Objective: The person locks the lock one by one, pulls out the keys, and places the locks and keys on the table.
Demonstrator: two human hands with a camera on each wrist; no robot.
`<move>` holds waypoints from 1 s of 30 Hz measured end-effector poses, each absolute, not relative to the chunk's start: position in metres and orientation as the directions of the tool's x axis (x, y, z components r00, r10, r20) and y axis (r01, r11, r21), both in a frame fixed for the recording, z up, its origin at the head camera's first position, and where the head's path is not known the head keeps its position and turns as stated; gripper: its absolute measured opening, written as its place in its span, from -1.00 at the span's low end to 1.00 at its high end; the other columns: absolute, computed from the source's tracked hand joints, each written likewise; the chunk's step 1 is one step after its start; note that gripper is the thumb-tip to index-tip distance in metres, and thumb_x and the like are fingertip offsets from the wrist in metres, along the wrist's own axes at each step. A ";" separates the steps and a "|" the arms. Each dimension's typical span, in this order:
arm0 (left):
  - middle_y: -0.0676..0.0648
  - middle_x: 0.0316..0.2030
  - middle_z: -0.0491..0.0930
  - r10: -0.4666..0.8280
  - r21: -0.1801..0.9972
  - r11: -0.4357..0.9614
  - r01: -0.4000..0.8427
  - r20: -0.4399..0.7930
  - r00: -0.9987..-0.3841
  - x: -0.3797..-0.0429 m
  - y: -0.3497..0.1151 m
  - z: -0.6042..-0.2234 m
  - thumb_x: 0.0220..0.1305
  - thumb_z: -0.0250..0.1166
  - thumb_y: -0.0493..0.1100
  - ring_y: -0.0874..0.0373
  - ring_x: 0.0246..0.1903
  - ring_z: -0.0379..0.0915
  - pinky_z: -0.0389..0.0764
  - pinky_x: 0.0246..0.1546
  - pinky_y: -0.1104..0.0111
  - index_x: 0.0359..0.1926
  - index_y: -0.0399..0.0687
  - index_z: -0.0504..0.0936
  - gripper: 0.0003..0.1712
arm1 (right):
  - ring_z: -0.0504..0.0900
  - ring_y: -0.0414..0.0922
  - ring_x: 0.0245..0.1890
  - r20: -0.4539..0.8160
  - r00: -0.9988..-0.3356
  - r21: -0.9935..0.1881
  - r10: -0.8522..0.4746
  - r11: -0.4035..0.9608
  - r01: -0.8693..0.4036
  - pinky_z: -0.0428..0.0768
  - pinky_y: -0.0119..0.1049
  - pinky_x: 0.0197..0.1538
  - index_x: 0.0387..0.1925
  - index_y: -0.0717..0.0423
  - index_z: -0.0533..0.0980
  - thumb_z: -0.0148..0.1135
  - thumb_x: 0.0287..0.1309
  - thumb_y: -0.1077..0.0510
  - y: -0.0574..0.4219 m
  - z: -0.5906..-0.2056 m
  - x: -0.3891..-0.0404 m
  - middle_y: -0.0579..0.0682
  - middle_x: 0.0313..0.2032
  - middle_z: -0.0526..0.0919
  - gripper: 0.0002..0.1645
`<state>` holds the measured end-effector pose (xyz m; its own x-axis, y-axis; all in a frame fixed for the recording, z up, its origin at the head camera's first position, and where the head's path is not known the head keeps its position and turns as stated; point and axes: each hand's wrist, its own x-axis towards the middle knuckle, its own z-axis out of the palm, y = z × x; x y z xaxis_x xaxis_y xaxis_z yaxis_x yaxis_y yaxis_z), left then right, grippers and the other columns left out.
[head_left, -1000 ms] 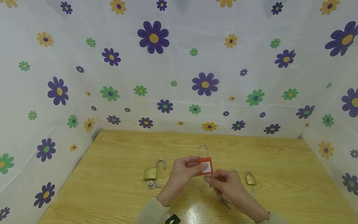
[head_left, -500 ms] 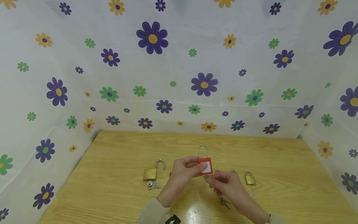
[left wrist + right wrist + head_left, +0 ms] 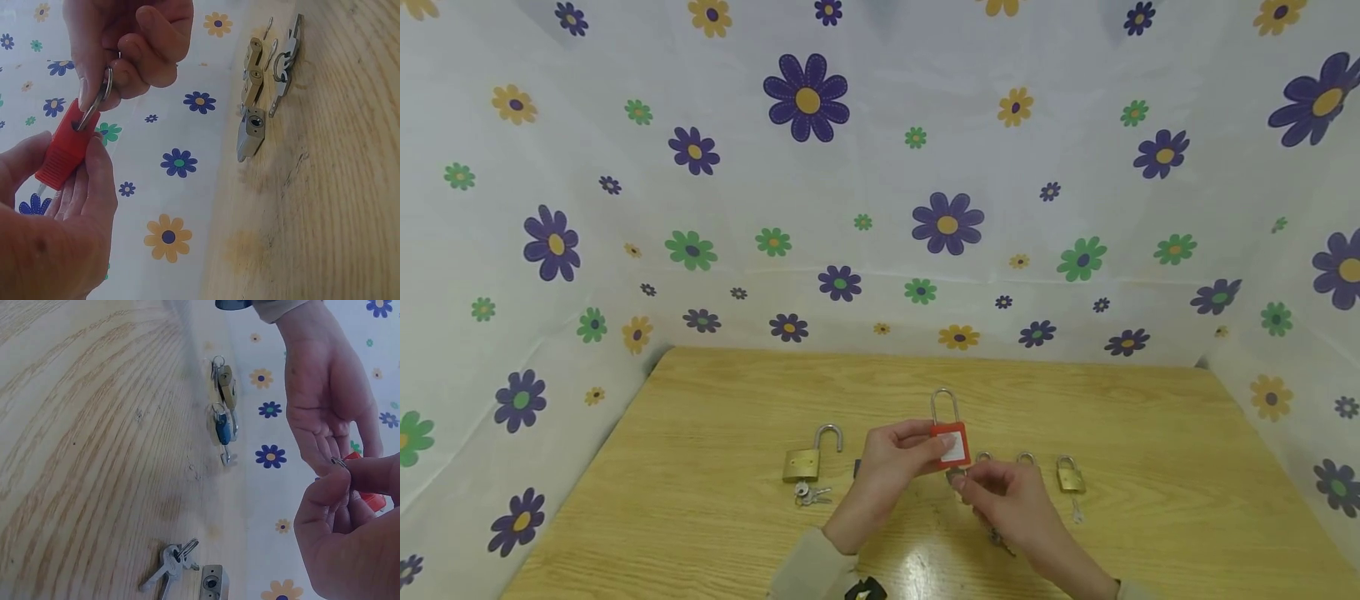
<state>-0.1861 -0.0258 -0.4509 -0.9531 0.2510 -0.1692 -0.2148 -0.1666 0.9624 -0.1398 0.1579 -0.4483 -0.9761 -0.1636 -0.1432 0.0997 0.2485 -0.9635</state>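
Note:
My left hand (image 3: 925, 446) holds a red padlock (image 3: 952, 445) upright above the wooden table (image 3: 715, 417), thumb and fingers pinching its body (image 3: 62, 150). Its silver shackle (image 3: 944, 405) points up and looks closed. My right hand (image 3: 962, 481) is just below it and pinches a silver key (image 3: 94, 107) set into the padlock's underside. In the right wrist view my right hand's fingertips (image 3: 334, 481) pinch the key's ring, with the red padlock (image 3: 372, 501) mostly hidden behind them.
A brass padlock (image 3: 807, 460) with its shackle open lies at the left, with keys (image 3: 808, 495) beside it. A small brass padlock (image 3: 1070, 476) and two more shackles (image 3: 1025, 457) lie at the right. A bunch of keys (image 3: 1000, 542) lies under my right wrist. Flowered sheets wall in the table.
Both hands keep their hold on the red padlock and the key. The right hand has shifted only slightly under the padlock.

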 end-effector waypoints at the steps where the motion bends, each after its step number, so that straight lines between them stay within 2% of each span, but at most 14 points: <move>1: -0.23 -0.05 0.76 0.248 0.960 -0.171 -0.222 -0.176 -0.953 -0.186 -0.026 -0.451 0.31 0.42 -0.19 0.11 -0.15 0.76 0.75 -0.06 0.26 0.09 -0.35 0.66 -0.59 | 0.40 -0.27 -0.64 -0.148 -0.975 -0.964 -0.168 0.245 0.104 0.37 -0.43 -0.56 -0.27 0.40 0.63 0.36 0.31 0.11 0.158 -0.448 -0.140 -0.10 -0.62 0.49 -0.67; 10: -0.22 -0.06 0.77 0.216 0.952 -0.197 -0.234 -0.191 -0.958 -0.188 -0.023 -0.453 0.29 0.45 -0.16 0.11 -0.16 0.76 0.75 -0.06 0.27 0.11 -0.33 0.66 -0.55 | 0.37 -0.27 -0.67 -0.149 -0.971 -0.960 -0.185 0.262 0.098 0.30 -0.45 -0.61 -0.26 0.38 0.62 0.33 0.34 0.10 0.158 -0.445 -0.143 -0.08 -0.64 0.46 -0.67; 16: -0.23 -0.05 0.77 0.214 0.971 -0.161 -0.177 -0.141 -0.967 -0.186 -0.022 -0.454 0.29 0.45 -0.18 0.13 -0.15 0.76 0.74 -0.06 0.28 0.10 -0.32 0.68 -0.58 | 0.42 -0.32 -0.68 -0.023 -0.978 -0.945 -0.206 0.323 -0.046 0.42 -0.42 -0.60 -0.33 0.32 0.65 0.33 0.32 0.18 0.159 -0.449 -0.142 -0.09 -0.62 0.52 -0.77; 20: -0.25 -0.04 0.76 0.206 0.976 -0.148 -0.158 -0.126 -0.970 -0.184 -0.021 -0.452 0.30 0.44 -0.19 0.13 -0.13 0.75 0.74 -0.06 0.29 0.11 -0.34 0.67 -0.58 | 0.44 -0.34 -0.66 0.052 -0.975 -0.933 -0.218 0.337 -0.125 0.47 -0.42 -0.58 -0.35 0.28 0.67 0.33 0.30 0.23 0.159 -0.452 -0.142 -0.02 -0.59 0.60 -0.84; 26: -0.26 -0.04 0.76 0.182 0.979 -0.144 -0.145 -0.118 -0.976 -0.181 -0.019 -0.449 0.30 0.43 -0.20 0.14 -0.12 0.74 0.74 -0.07 0.31 0.10 -0.35 0.67 -0.59 | 0.44 -0.34 -0.65 0.030 -0.982 -0.928 -0.189 0.359 -0.098 0.43 -0.44 -0.57 -0.34 0.28 0.68 0.34 0.28 0.25 0.157 -0.450 -0.142 0.06 -0.56 0.63 -0.87; 30: -0.22 -0.06 0.78 0.163 0.975 -0.141 -0.172 -0.148 -0.975 -0.183 -0.017 -0.447 0.30 0.45 -0.18 0.16 -0.13 0.74 0.74 -0.08 0.32 0.10 -0.30 0.69 -0.59 | 0.44 -0.33 -0.64 0.016 -0.987 -0.918 -0.157 0.389 -0.076 0.41 -0.45 -0.54 -0.35 0.26 0.69 0.35 0.25 0.26 0.155 -0.447 -0.142 0.03 -0.58 0.62 -0.89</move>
